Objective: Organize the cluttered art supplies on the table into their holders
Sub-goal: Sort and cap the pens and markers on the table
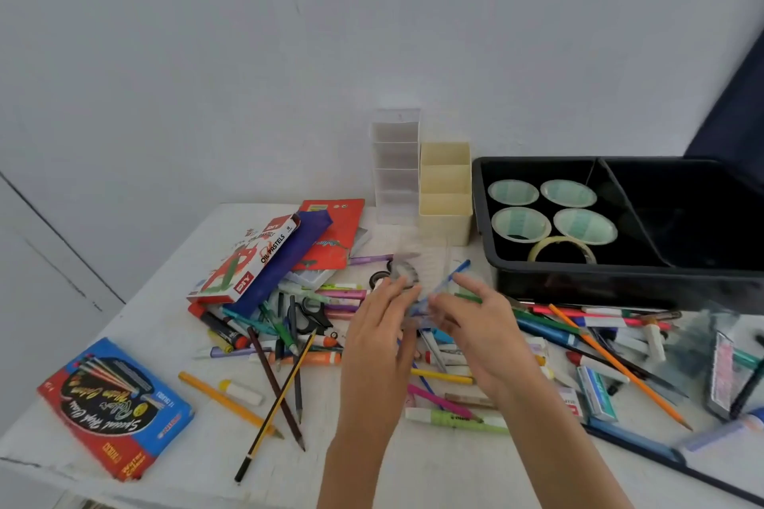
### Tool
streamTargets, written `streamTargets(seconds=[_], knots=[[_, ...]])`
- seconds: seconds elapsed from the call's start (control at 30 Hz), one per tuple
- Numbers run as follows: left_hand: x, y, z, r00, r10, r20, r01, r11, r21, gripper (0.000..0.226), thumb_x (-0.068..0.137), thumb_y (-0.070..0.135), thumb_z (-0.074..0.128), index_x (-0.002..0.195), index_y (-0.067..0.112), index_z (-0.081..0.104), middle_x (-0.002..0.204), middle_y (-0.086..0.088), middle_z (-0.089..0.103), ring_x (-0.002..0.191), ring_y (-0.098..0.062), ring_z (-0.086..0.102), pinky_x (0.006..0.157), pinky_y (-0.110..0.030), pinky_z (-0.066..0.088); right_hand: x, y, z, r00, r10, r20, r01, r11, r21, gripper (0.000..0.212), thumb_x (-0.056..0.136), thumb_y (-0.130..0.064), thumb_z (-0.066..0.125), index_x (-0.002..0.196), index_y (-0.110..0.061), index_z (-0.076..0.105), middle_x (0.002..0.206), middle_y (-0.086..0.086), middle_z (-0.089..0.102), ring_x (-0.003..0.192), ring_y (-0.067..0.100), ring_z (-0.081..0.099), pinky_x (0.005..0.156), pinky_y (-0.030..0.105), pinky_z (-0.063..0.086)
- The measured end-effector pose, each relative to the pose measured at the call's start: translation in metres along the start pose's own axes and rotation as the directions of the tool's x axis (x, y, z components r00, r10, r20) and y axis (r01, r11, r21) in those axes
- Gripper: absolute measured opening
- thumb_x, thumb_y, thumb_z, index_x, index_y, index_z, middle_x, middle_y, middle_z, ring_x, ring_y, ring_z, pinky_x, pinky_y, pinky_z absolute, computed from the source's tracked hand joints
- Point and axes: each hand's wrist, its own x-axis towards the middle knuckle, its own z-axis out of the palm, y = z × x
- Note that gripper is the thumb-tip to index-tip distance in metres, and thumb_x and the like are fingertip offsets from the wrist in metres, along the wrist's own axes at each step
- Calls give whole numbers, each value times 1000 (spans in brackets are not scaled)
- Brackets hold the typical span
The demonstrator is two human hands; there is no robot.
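Pens, pencils and markers [297, 343] lie scattered across the white table [173, 326]. Both my hands are over the middle of the pile. My left hand [378, 326] and my right hand [475, 326] together hold clear blue plastic rulers [438, 298], a set square and a protractor, just above the clutter. A clear tiered holder [396, 165] and a cream three-part holder [445, 190] stand at the back against the wall. A black bin [620, 277] on the right holds several tape rolls [521, 223].
An oil pastels box [248, 256] leans on a blue pouch and a red book at the back left. A water colour box [115, 405] lies at the front left. Erasers, a glue stick and a mesh holder [727, 372] crowd the right edge.
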Motion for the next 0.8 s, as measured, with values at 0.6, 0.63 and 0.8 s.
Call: streamTargets(seconds=[0.6,0.63,0.8], knots=[[-58,-4,-104,733,-564,381,611,299,-733,36,93,4,50,124,23,52,87,-10,73,67,-24,69,54,-25,55,-88,47,-26,809,-553,-201,451,801,-393,25,90,-11,57,110,-25,62,76,13,61,67,22,54,58,22,44],[-64,-8,-99,721,-565,402,637,309,-707,33,93,4,50,122,21,52,85,-12,72,64,-24,68,53,-25,55,-92,56,-31,812,-539,-226,398,793,-462,25,89,-10,58,108,-25,63,73,14,58,65,22,52,56,23,41],[-92,-28,-75,698,-589,407,711,505,-489,23,90,13,59,113,16,63,88,-13,64,71,-17,66,62,-22,56,-109,93,-62,828,-450,-334,126,730,-672,16,85,-14,66,101,-15,69,75,-2,64,64,11,57,57,16,39]])
